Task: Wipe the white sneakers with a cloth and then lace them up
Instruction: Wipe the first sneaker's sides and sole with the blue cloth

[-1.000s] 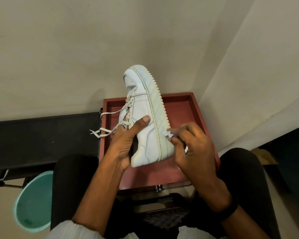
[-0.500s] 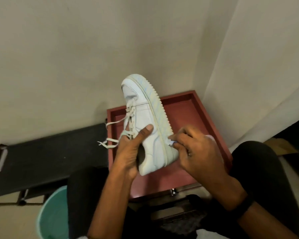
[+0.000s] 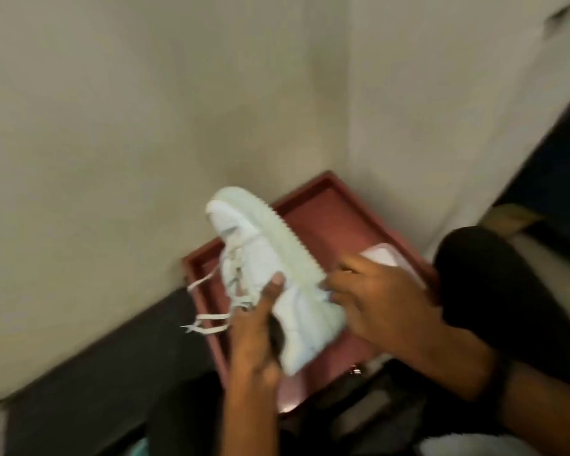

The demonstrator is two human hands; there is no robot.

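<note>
left fingers (image 3: 272, 291) round sneaker (image 3: 254, 261), right fingers (image 3: 341, 278) round cloth (image 3: 324, 287)

Smooth leather-like upper and ridged rubbery sole on the sneaker (image 3: 254, 264); woven cloth laces (image 3: 213, 316); matt red table (image 3: 336, 225).

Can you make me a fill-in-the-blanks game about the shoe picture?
The left hand grips a ___ lace-up sneaker. Below it sits a ___ rectangular tray. The sneaker's loose laces dangle on the person's ___ side. The right hand meets the sneaker at its ribbed ___.
Missing words: white, red, left, sole.
</note>
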